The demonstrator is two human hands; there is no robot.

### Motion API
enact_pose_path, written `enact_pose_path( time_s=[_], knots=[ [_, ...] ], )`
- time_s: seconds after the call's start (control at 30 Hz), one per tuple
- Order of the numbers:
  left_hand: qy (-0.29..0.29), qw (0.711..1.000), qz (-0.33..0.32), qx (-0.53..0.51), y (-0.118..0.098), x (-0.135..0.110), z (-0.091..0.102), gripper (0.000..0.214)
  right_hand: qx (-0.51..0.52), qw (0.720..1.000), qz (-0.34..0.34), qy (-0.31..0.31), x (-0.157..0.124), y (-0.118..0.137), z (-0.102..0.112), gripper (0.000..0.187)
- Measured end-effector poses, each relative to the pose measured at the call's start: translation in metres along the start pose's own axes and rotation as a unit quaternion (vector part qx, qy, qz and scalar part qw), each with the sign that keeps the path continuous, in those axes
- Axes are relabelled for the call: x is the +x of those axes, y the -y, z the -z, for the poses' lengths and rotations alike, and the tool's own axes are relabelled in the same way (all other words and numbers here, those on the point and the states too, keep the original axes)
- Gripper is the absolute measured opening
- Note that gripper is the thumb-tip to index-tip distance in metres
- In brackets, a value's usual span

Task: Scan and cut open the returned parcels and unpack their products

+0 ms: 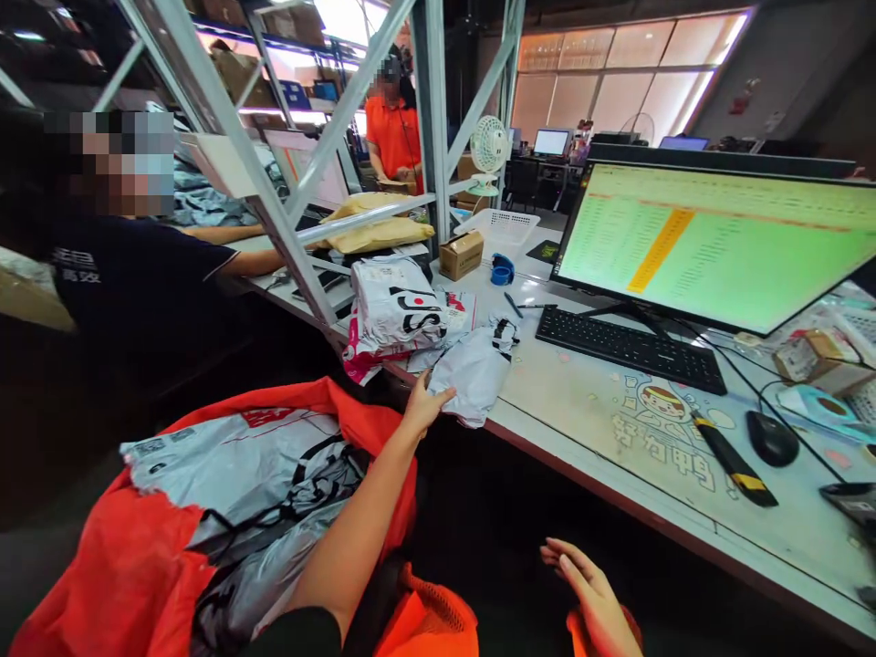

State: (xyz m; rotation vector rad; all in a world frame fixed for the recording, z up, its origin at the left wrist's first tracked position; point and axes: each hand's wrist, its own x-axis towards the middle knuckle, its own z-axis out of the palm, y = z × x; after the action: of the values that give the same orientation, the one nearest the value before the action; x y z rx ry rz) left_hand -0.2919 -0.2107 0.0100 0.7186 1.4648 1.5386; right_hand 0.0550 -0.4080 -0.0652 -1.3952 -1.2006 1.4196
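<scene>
My left hand (pixel 428 404) grips the lower left edge of a white plastic mailer bag (pixel 474 370), thumb on top. The bag lies at the desk's front edge, its corner jutting past it. Behind it, on the desk, is a stack of parcels topped by a white mailer (pixel 397 301) with black lettering. Low in front of the desk, my right hand (pixel 581 579) hangs in the air, fingers loosely stretched and nothing in them. Left of my forearm, a large red sack (pixel 123 557) gapes, filled with grey-white mailers (pixel 239 456).
On the desk (pixel 547 401) are a keyboard (pixel 626 347), monitor (pixel 718 242), mouse (pixel 772 438), a black-and-yellow cutter (pixel 735 461), small carton (pixel 461 255) and white basket (pixel 498 228). A metal frame post (pixel 301 265) rises at the left. Two people work beyond it.
</scene>
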Motion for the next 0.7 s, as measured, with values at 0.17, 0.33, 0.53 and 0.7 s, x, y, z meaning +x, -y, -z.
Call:
enact_pose_path(
  time_s=[0.17, 0.33, 0.53, 0.7],
  knots=[
    [0.012, 0.999, 0.031, -0.033, 0.018, -0.037, -0.003, 0.065, 0.004, 0.999, -0.003, 0.036, 0.018, 0.030, -0.012, 0.050],
    [0.032, 0.922, -0.353, 0.158, 0.016, -0.101, 0.004, 0.058, 0.174, 0.980, 0.038, 0.086, 0.040, 0.066, -0.023, 0.068],
    [0.218, 0.606, -0.701, 0.308, 0.004, -0.137, -0.010, 0.048, 0.428, 0.904, 0.009, -0.008, 0.053, 0.105, -0.032, 0.067],
    [0.226, 0.760, -0.541, 0.280, 0.009, -0.139, -0.031, 0.069, 0.433, 0.885, 0.038, -0.168, 0.062, 0.109, -0.004, 0.063]
  ],
)
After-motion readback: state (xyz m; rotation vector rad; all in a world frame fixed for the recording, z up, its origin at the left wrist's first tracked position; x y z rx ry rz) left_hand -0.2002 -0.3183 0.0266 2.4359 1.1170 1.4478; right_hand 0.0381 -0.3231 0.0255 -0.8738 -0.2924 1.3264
